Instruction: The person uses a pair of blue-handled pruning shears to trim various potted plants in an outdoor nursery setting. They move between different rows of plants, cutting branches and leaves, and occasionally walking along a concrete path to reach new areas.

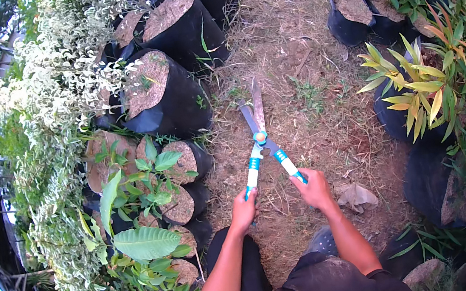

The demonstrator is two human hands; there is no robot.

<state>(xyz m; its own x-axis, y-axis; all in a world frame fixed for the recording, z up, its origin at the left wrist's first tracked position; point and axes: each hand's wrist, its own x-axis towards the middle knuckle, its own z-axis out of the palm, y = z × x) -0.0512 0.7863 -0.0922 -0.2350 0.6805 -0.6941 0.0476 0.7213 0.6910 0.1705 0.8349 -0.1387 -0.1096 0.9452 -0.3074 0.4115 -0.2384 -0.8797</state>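
A pair of hedge shears (261, 137) with blue and white handles is held in front of me, its blades spread a little and pointing away from me over the dry ground. My left hand (243, 210) grips the left handle near its end. Around the end of the right handle is my right hand (313, 187). Left of the blades stands a large black grow bag (181, 103) filled with soil, with small weeds growing beside it.
Black grow bags (197, 29) line the left side, with a pale-leaved shrub (62, 62) and a broad green leaf (147, 243) among them. More bagged plants stand at right, including a yellow-leaved one (423, 85). A crumpled dry scrap (357, 197) lies near my right forearm.
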